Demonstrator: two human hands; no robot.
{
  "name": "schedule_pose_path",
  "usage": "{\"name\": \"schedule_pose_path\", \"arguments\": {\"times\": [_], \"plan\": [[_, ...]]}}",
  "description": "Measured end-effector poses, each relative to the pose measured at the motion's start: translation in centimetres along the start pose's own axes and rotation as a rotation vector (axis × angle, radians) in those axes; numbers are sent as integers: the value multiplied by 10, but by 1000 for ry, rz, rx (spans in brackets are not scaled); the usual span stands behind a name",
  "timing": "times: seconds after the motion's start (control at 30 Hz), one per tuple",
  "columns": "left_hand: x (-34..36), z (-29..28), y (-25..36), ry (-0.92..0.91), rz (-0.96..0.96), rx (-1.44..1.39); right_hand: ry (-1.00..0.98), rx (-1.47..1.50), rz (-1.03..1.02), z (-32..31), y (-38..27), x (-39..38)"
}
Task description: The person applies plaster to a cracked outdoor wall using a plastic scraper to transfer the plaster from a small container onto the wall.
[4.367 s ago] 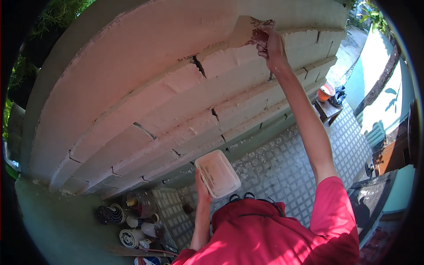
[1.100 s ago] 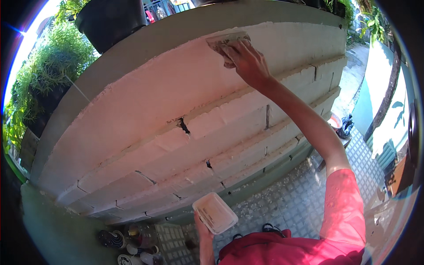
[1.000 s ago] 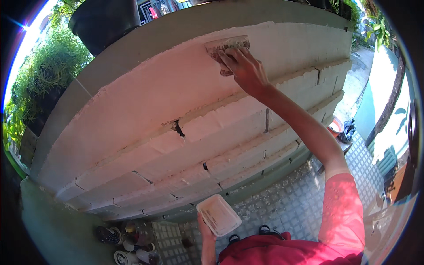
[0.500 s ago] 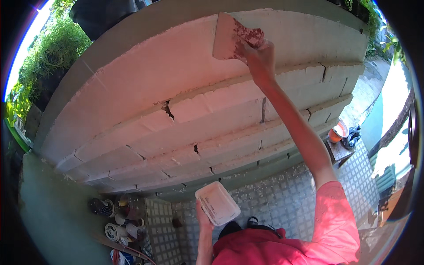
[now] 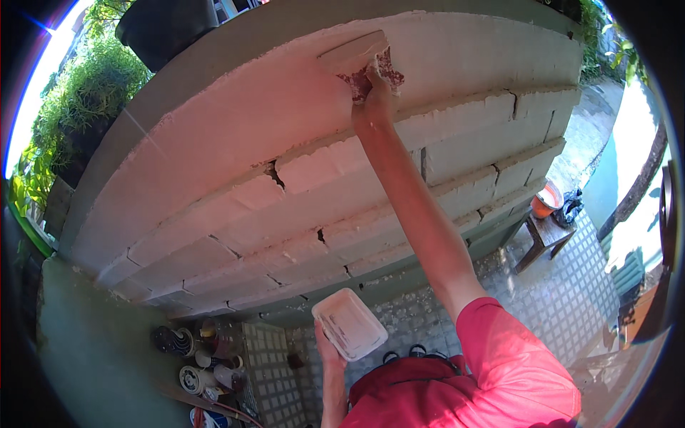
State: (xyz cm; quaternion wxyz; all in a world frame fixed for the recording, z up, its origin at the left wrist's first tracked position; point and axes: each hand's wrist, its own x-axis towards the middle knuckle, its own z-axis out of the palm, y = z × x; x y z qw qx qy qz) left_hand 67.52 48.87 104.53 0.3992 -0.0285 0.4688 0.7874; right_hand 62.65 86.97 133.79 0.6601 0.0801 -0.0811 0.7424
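My right hand [image 5: 377,100] grips a wide putty knife [image 5: 357,51] whose handle area is mottled dark red and white. The blade lies against the smooth, whitish upper band of a curved wall [image 5: 235,107]. Below that band, block courses [image 5: 342,160] step down in ledges, with dark gaps at several joints. Down near my body, my left hand [image 5: 329,349] holds a rectangular white plastic tub [image 5: 369,348] by its side. Whitish residue is smeared inside the tub. Most of my left fingers are hidden under it.
On the right, an orange bucket [image 5: 544,205] and a black plastic bag [image 5: 570,208] rest on a small wooden stool [image 5: 546,235]. Several containers [image 5: 193,379] crowd the lower left. A black planter [image 5: 165,32] and leafy plants [image 5: 107,85] stand beyond the wall's top edge.
My right hand and the putty knife have moved left and slightly down along the upper band, and the blade has turned to lie nearly level. The tub stays almost in place.
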Motion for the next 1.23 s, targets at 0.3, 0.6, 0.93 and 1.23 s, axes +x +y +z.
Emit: {"name": "schedule_pose_path", "arguments": {"times": [0.3,0.6,0.93,1.23], "plan": [[-20,-46,17,19,-34,18,328,-1257,-352,4,-20,-56],[-11,-79,12,-182,-16,42,236,-1207,-365,-27,-35,-117],[-69,-103,26,-150,3,19,242,-1232,-440,-2,-40,-123],[-69,-129,37,-99,24,-50,-644,-1574,-1122,32,-95,-106]]}}
